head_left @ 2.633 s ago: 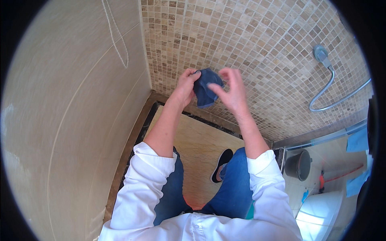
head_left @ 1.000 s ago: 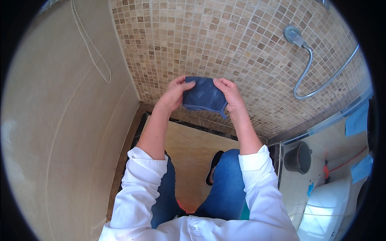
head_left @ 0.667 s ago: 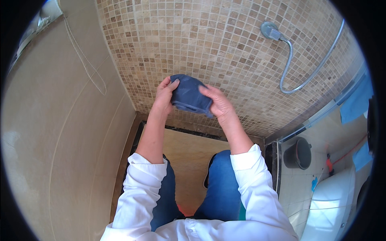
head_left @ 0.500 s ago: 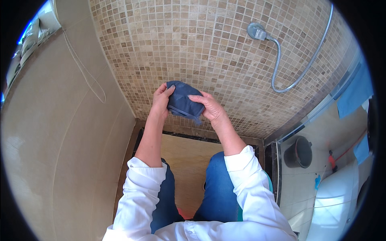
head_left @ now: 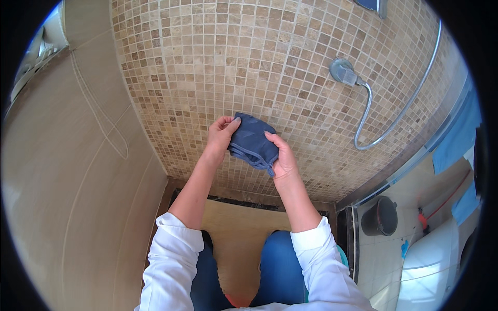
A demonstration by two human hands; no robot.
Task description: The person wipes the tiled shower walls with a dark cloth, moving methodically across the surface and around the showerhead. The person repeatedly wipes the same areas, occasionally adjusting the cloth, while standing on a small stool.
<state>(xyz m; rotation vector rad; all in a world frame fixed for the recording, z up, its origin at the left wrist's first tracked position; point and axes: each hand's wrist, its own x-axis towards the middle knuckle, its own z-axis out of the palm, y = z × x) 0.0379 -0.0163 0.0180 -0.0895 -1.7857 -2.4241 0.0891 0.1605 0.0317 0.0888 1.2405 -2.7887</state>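
A folded dark blue-grey cloth [head_left: 252, 137] with a lighter hem is held up in front of the tiled wall, between both hands. My left hand [head_left: 222, 136] pinches its upper left corner between thumb and fingers. On the other side my right hand [head_left: 282, 154] grips the right edge, thumb on top and the fingers mostly hidden beneath. The layered hem edges hang along the cloth's lower side, with a small loose end near my right wrist.
Brown mosaic tiles cover the wall [head_left: 207, 62] ahead. A metal shower hose [head_left: 369, 119] hangs from a wall fitting [head_left: 342, 71] at right. Past the glass edge stand a dark bucket [head_left: 379, 216] and a white tub-like fixture [head_left: 428, 264]. A cord [head_left: 104, 124] hangs at left.
The view has tilted upward, so the wall fitting sits lower and another fixture shows at the top. Both hands still hold the cloth, now slightly lower and further right in the picture.
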